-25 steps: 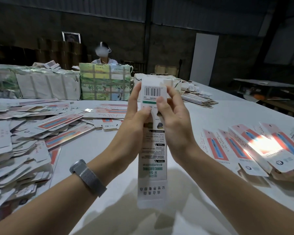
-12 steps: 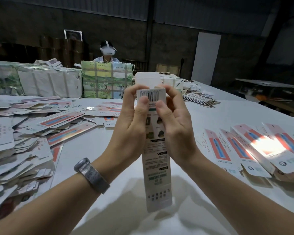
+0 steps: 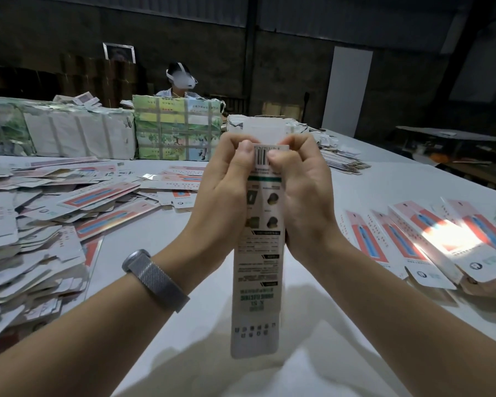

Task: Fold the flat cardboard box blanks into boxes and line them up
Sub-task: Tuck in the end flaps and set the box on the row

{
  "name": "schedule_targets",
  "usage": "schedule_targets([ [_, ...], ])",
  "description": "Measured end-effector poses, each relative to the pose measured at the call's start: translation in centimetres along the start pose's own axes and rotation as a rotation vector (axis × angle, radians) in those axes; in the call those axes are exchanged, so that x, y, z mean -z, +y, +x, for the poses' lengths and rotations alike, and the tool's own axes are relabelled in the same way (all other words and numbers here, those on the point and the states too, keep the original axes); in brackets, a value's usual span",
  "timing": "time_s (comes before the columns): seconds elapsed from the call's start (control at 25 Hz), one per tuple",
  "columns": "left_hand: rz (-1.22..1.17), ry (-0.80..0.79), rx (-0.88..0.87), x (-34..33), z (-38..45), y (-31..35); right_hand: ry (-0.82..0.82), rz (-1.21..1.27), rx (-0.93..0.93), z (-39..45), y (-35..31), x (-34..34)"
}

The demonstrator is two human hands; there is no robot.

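A long narrow white printed box [image 3: 257, 282] stands upright in mid air over the white table [image 3: 161, 325]. My left hand [image 3: 226, 184] and my right hand [image 3: 304, 187] grip its upper end from either side, both thumbs pressing on the barcode panel. A white top flap [image 3: 265, 128] sticks up behind my fingertips. A big loose pile of flat box blanks [image 3: 40, 224] covers the table's left side. At the right lies a row of folded boxes [image 3: 430, 242] side by side, lit by a patch of sunlight.
Wrapped bundles [image 3: 78, 136] and a green printed bundle [image 3: 178, 130] stand along the table's far edge. A seated person [image 3: 181, 81] wearing a headset is behind them. A stack of flat blanks [image 3: 341, 161] lies at the far right of the table.
Both hands slid up to the box's top end and the thumbs closed together on the barcode panel. The barcode end bent toward me, exposing the white flap behind.
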State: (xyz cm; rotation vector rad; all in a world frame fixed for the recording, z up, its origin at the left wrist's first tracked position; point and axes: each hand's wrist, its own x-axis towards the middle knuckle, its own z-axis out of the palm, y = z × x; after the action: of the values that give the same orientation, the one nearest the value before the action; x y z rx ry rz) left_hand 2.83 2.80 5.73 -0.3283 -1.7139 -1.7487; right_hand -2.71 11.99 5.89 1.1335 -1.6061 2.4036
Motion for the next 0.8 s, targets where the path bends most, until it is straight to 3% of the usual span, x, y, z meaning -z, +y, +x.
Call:
schedule_targets([
  [0.48, -0.155, 0.07, 0.118, -0.14, 0.22, -0.61, -0.009, 0.128, -0.074, -0.16, 0.25, -0.08],
  [0.68, -0.095, -0.017, 0.159, -0.6, -0.24, -0.53, 0.033, 0.039, -0.024, -0.66, 0.57, -0.14],
  [0.8, -0.071, 0.01, 0.183, -0.72, -0.22, -0.57, 0.052, 0.04, -0.048, -0.52, 0.51, 0.03],
])
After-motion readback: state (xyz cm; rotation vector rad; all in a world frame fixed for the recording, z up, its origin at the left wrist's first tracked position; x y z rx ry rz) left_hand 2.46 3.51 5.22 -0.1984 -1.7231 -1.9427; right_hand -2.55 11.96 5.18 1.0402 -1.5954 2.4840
